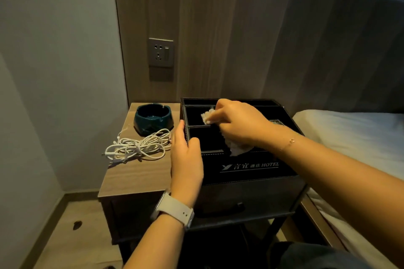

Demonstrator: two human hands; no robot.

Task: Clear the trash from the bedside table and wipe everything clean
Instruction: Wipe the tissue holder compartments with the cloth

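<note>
The fingers [209,120] of my right hand [238,122] pinch a small pale wiping cloth [235,148] over the open compartments of the black leatherette hotel organiser box [249,166], which sits at the table's [135,172] right edge. My left hand [185,159] curls over the box's left wall, thumb inside the rim, bracing it. I judge the step is wiping the compartments; I'd keep that brace firm, push the cloth into each corner, and drag along the dividers toward me. The dark teal ceramic ashtray [153,119] at the back left corner and the tangled white cable [137,147] in front of it look not yet wiped.
</note>
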